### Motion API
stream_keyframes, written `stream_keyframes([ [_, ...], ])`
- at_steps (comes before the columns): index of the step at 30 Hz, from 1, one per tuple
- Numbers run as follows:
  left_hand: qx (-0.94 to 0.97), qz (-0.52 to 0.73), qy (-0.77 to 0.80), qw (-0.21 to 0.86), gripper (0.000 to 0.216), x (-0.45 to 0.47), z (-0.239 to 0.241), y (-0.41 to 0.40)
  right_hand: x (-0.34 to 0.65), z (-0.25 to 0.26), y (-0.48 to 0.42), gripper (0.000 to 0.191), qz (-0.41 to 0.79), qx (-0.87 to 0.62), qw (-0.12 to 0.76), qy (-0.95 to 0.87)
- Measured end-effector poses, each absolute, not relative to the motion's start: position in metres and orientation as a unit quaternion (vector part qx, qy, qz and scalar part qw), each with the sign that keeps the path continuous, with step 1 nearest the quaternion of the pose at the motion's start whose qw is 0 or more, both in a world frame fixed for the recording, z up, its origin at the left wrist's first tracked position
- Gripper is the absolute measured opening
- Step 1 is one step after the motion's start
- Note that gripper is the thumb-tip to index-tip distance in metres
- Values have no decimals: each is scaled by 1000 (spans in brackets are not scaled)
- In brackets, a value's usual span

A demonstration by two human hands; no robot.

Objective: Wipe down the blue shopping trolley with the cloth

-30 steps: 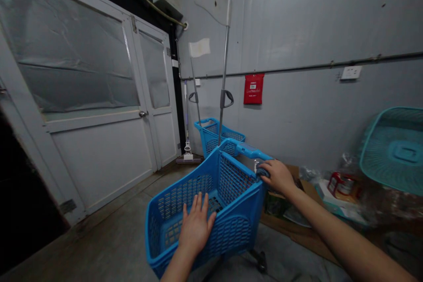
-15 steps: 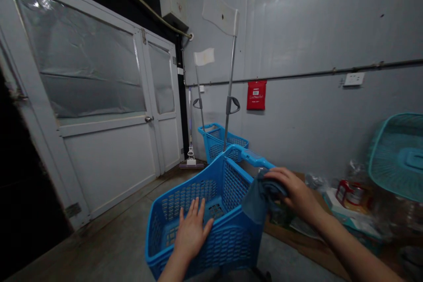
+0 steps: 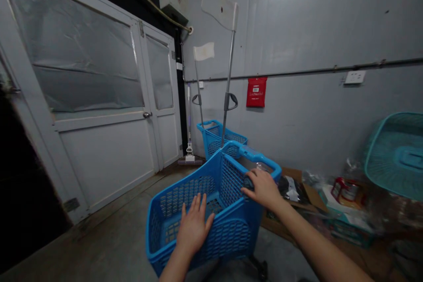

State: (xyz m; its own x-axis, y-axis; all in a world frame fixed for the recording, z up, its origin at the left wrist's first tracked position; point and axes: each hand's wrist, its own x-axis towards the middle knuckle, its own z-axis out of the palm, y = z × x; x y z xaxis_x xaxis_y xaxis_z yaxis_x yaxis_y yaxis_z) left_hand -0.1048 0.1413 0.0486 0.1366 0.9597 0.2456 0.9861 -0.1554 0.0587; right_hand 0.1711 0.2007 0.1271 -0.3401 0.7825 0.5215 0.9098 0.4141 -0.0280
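Note:
A blue plastic shopping cart [image 3: 172, 211] with mesh walls stands on the floor right in front of me. My left hand [image 3: 193, 225] lies flat with fingers spread on its near rim. My right hand [image 3: 262, 187] is closed over a bunched dark blue cloth [image 3: 248, 181] and presses it on the cart's right rim, just below the blue handle [image 3: 261, 158]. A metal pole [image 3: 226, 97] with a white flag rises from the cart's far corner.
A second blue cart [image 3: 220, 137] with its own flag pole stands by the grey wall. A white double door [image 3: 99, 110] fills the left. A mop [image 3: 189, 141] leans in the corner. Cardboard, a red can [image 3: 343, 187] and a teal basket [image 3: 396, 154] clutter the right.
My right hand moved the cloth from the handle side down onto the cart's right rim, and the cloth that hung loose is now bunched under the fingers. My left hand stayed put.

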Motion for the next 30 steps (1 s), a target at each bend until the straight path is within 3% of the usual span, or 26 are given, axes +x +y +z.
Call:
stream_keyframes([
  [6,-739,-105,-663,53,69,-106,50,140,108,100,162,45,-68,-413,184,-889],
  [12,-728,-94,-678,36,74,-114,56,138,148,99,179,51,-90,-349,177,-916],
  [18,-737,-106,-666,38,72,-109,52,139,248,143,229,36,-149,-468,215,-844],
  [23,-741,-110,-661,47,69,-97,51,140,259,150,241,27,-170,-501,226,-818],
  [30,-738,-110,-664,52,67,-96,53,141,214,122,205,52,-199,-488,273,-804],
])
